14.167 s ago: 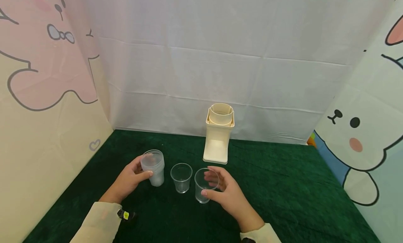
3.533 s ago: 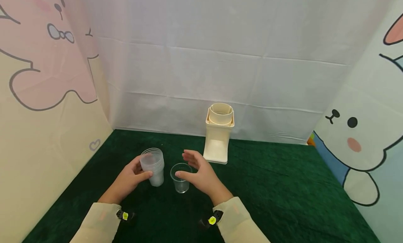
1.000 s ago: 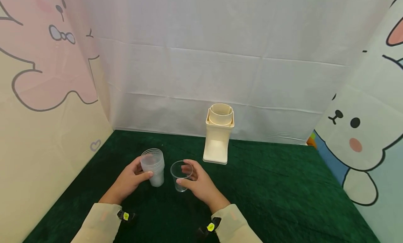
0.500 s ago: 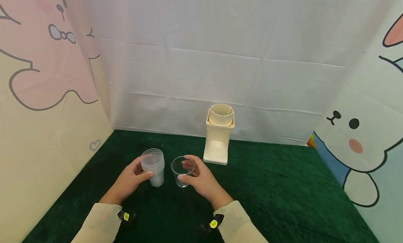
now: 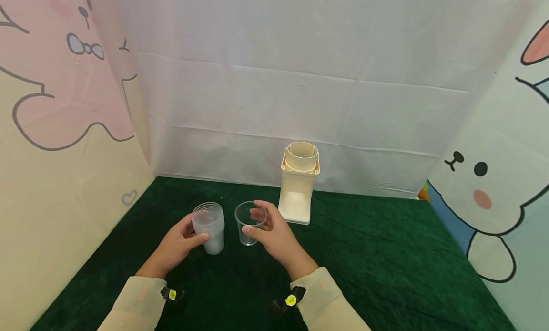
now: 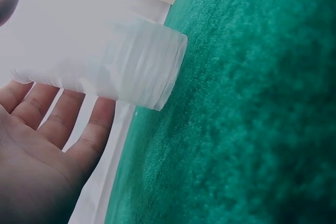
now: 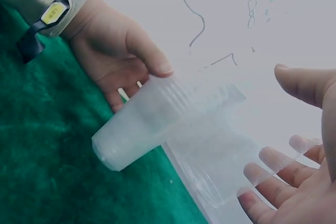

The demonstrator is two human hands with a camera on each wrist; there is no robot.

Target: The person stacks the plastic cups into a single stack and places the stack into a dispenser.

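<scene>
My left hand [image 5: 173, 247] grips a nested stack of clear plastic cups [image 5: 213, 238], upright on the left. In the left wrist view, its fingers [image 6: 47, 111] lie along the side of the stack [image 6: 142, 61]. My right hand [image 5: 280, 240] holds a single clear plastic cup [image 5: 245, 228] by its right side, thumb in front and fingers behind. This cup stands just right of the stack, apart from it in the head view, and looks lifted. The right wrist view shows the single cup [image 7: 205, 156] beyond the stack [image 7: 131, 124].
A cream plastic holder [image 5: 296, 192] with a round ring on top stands behind the right hand, near the back edge. Dark green cloth [image 5: 386, 254] covers the table. White sheeting [image 5: 253, 92] hangs behind, with cartoon-printed panels at both sides.
A second loose cup, seen earliest at the right hand, has left its spot. The right hand took hold of the remaining cup and moved it upward in view. The left hand stayed still.
</scene>
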